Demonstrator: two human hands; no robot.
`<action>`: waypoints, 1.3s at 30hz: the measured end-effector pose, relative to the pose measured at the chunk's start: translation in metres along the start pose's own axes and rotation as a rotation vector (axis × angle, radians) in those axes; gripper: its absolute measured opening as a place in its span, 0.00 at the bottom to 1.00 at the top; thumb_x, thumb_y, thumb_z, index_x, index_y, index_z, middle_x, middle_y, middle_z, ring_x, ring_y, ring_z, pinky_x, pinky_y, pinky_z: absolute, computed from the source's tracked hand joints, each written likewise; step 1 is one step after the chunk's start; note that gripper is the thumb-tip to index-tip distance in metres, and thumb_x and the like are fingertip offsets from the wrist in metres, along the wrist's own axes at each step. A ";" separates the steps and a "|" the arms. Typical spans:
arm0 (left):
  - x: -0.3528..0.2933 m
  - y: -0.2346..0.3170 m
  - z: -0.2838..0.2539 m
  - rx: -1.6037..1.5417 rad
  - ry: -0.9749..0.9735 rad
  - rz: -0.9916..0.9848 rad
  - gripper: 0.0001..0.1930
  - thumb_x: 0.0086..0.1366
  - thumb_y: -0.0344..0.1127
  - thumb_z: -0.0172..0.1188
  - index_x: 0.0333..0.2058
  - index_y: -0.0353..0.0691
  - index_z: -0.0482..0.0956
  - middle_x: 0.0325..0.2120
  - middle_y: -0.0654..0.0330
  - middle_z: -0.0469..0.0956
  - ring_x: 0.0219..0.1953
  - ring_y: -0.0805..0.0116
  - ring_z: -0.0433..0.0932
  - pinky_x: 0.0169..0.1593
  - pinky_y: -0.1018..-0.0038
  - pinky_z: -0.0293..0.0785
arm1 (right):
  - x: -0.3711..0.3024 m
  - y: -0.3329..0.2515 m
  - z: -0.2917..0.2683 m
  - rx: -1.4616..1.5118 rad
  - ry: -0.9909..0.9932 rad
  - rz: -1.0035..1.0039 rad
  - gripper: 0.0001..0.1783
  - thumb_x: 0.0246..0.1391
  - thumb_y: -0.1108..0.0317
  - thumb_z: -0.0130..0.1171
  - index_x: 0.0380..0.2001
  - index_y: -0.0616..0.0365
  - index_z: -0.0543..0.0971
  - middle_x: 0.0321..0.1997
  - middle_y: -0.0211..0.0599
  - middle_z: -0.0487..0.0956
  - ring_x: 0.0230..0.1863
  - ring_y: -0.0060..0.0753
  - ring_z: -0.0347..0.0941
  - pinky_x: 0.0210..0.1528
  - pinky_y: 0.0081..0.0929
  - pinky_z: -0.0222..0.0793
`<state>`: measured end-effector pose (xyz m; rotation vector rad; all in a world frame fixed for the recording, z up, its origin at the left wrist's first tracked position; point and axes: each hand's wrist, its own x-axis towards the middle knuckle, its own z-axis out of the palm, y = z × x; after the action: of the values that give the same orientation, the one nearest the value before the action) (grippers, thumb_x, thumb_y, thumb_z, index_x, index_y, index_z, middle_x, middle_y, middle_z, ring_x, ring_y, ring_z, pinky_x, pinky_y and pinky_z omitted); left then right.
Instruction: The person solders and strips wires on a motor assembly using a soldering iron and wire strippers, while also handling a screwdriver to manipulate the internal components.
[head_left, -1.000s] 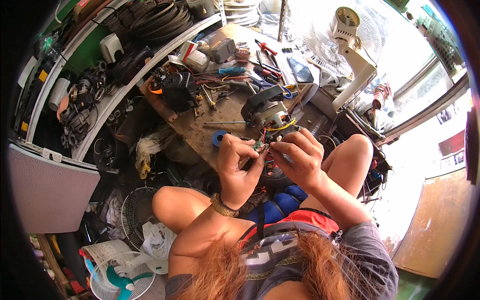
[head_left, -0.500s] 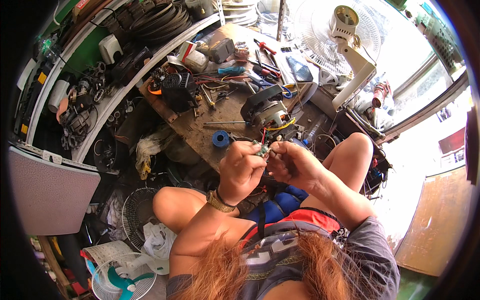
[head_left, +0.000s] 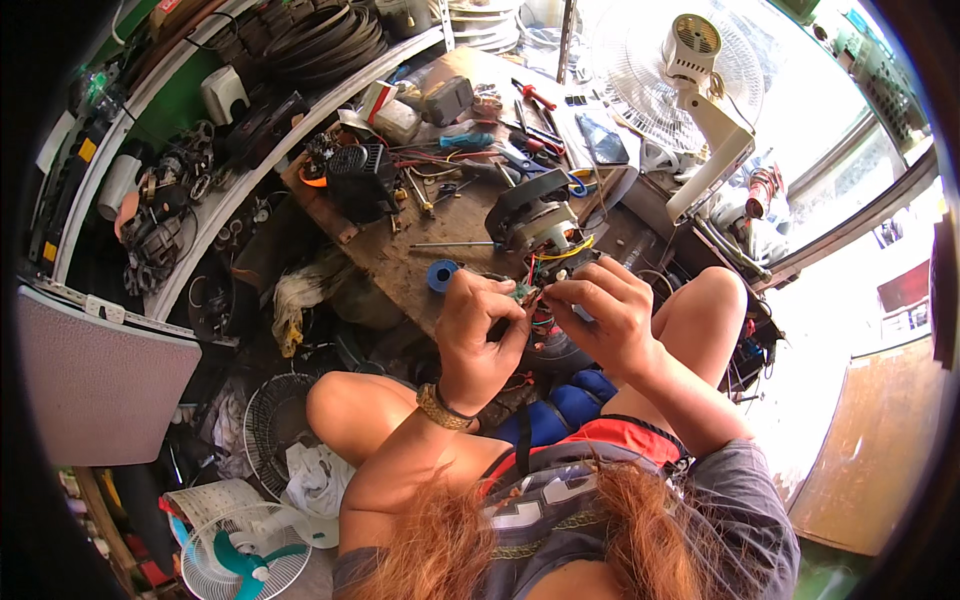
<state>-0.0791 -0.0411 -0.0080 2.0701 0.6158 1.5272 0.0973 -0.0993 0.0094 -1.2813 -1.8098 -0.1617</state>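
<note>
Worktable of worn brown wood [head_left: 390, 268] before me. Bulky black-and-silver motor [head_left: 545, 221] at surface's right edge. My left hand [head_left: 475, 345] pinched together; my right hand [head_left: 608, 320] close beside, cannot tell whether clamped. Round blue spool [head_left: 433, 276] by surface's closest corner. Small green piece [head_left: 522, 291] in left hand's pinch, near same corner.
</note>
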 end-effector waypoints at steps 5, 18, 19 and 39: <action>-0.005 -0.002 0.001 0.093 -0.041 0.103 0.15 0.48 0.22 0.70 0.32 0.46 0.77 0.36 0.58 0.78 0.38 0.54 0.81 0.36 0.64 0.79 | 0.000 -0.001 0.009 0.092 0.044 0.083 0.09 0.42 0.75 0.69 0.30 0.54 0.82 0.23 0.31 0.75 0.25 0.33 0.73 0.27 0.33 0.70; -0.004 -0.013 0.002 -0.015 -0.016 0.024 0.14 0.55 0.19 0.70 0.31 0.41 0.71 0.36 0.56 0.73 0.40 0.61 0.78 0.43 0.72 0.76 | -0.009 0.001 0.009 1.582 -0.304 1.287 0.06 0.60 0.65 0.60 0.31 0.54 0.78 0.22 0.29 0.74 0.19 0.21 0.66 0.20 0.22 0.57; -0.005 -0.014 0.002 -0.077 -0.011 -0.030 0.14 0.55 0.19 0.69 0.31 0.40 0.71 0.36 0.57 0.72 0.41 0.63 0.77 0.45 0.72 0.75 | -0.009 -0.002 0.008 1.194 -0.202 1.033 0.05 0.58 0.66 0.62 0.33 0.54 0.79 0.22 0.30 0.75 0.20 0.22 0.67 0.21 0.23 0.59; 0.000 -0.003 0.003 0.011 -0.026 0.029 0.15 0.55 0.21 0.71 0.32 0.40 0.72 0.34 0.56 0.73 0.38 0.61 0.78 0.43 0.70 0.75 | 0.000 0.001 0.013 0.090 0.098 0.078 0.10 0.41 0.76 0.71 0.30 0.56 0.82 0.26 0.32 0.76 0.25 0.29 0.71 0.25 0.26 0.65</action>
<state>-0.0767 -0.0392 -0.0111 2.1124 0.5888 1.5141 0.0907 -0.0916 0.0017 -1.2568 -1.6624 -0.0972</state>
